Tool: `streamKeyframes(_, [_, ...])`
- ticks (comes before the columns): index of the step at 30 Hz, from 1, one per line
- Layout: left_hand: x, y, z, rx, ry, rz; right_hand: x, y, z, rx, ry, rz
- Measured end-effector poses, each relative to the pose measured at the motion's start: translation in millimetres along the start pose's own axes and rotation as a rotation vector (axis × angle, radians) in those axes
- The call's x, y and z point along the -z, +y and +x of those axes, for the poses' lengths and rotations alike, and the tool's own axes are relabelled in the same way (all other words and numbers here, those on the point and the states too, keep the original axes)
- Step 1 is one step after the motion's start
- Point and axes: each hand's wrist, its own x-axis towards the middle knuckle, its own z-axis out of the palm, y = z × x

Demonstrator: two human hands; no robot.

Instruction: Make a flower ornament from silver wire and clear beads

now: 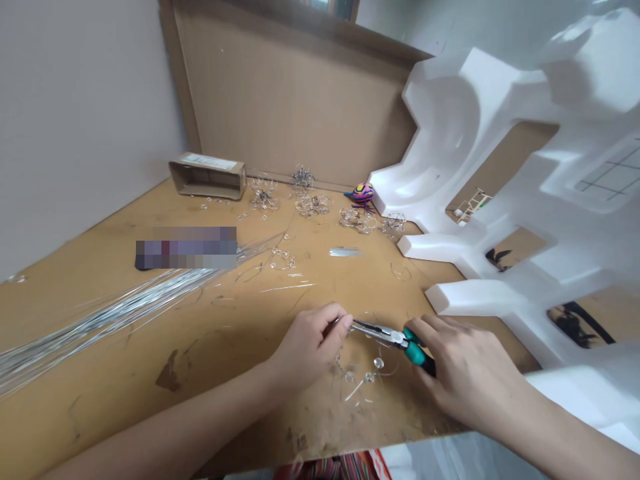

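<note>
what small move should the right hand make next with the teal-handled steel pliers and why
Probably squeeze the teal-handled steel needle-nose pliers gently: their tips reach the fingertips of the left hand, where the thin wire strung with clear beads seems to run, and the right hand grips the handles.

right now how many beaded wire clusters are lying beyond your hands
6: along the back, first cluster, second cluster, third cluster, fourth cluster and fifth cluster; sixth cluster mid-table. The tangled wire could hide more.
</note>
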Motion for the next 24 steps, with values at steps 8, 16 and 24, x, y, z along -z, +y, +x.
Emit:
streamKeyframes(8, [-0.3,3,1,0.146,0.021,-0.209,-7,4,0,0.125,0.228,-0.046])
streamKeyframes(16, [-1.8,5,-1,0.133,0.044,-0.166,-4,1,2,0.125,0.228,-0.124])
streamKeyframes(24, [-3.1,3,-1,0.161,0.071,-0.178,-2,-7,-3,0.088,0.242,-0.181])
